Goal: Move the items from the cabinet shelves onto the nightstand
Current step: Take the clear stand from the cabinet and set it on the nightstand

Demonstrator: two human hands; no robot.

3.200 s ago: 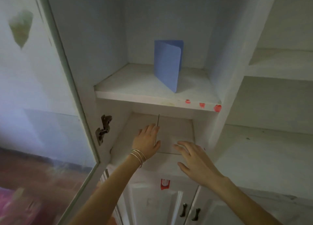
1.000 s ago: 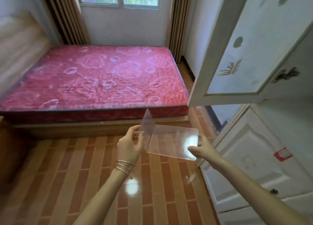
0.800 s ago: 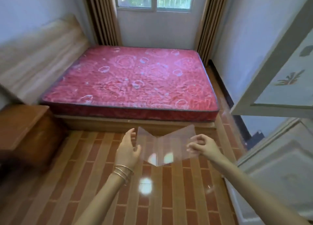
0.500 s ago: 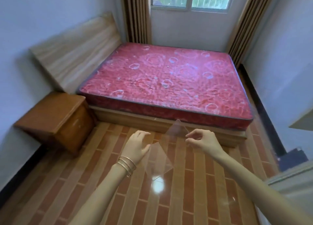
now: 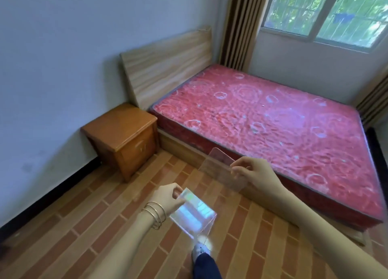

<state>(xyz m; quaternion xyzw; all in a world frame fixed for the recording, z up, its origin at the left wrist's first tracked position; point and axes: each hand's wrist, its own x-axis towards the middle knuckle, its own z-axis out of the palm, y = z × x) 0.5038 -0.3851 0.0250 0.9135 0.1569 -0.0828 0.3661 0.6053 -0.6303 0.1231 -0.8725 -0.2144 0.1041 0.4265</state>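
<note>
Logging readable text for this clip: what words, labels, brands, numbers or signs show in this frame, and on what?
None readable.
The lower clear sheet in the left hand shows only window glare.
The upper clear sheet in the right hand is blank.
The mattress carries ring patterns, not letters.
The nightstand bears no label.

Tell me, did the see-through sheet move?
Yes. The see-through sheet left the cabinet shelf; the left hand and right hand now hold it over the floor, nearer the nightstand beside the bed.
</note>
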